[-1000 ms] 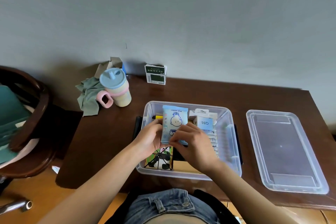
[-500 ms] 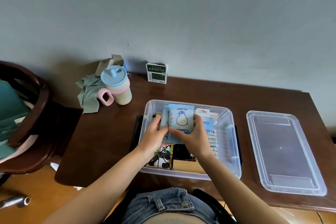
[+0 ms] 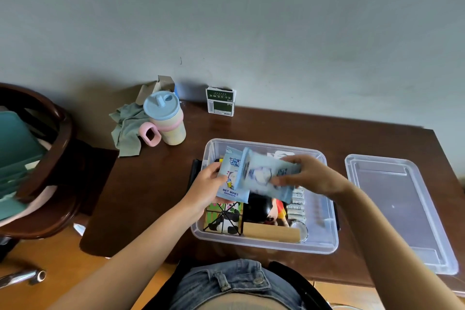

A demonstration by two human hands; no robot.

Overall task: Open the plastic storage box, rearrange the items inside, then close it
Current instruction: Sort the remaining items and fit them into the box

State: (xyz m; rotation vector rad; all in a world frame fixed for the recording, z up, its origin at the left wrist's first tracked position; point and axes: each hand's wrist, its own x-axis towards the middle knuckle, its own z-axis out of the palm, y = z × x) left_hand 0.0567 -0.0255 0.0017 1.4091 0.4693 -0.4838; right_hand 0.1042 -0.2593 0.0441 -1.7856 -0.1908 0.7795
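The clear plastic storage box [image 3: 324,239] is sitting open on the dark brown wooden table [image 3: 156,184], directly in front of the person, with its clear plastic lid [image 3: 402,211] lying flat on the table just to the right, apart from the box. Above the box's far half, two light blue wet wipes packets are being held. The left hand [image 3: 205,187] is gripping the first light blue wet wipes packet [image 3: 232,184] by its left edge, fingers curled behind it and thumb on the front, its printed face with the words "WET WIPES" turned toward the camera. The right hand [image 3: 312,176] is pinching the second light blue packet [image 3: 264,176], which is blurred and is overlapping the front of the first one, tilted toward the right.

Inside the box, below the packets, a panda-print box [image 3: 224,220] is lying at the near left, a dark-haired toy figure [image 3: 264,211] is beside it, a flat tan cardboard piece [image 3: 270,233] is resting along the near wall, and a row of white labelled packs [image 3: 297,205] is standing to the right.

Farther out on the table, a pastel cup with a blue lid and pink handle [image 3: 166,121] is standing beside a crumpled grey-green cloth [image 3: 128,128], and a small green and white carton [image 3: 221,102] is standing upright against the grey wall [image 3: 251,20]. A dark wooden chair [image 3: 57,158] is sitting at the left.
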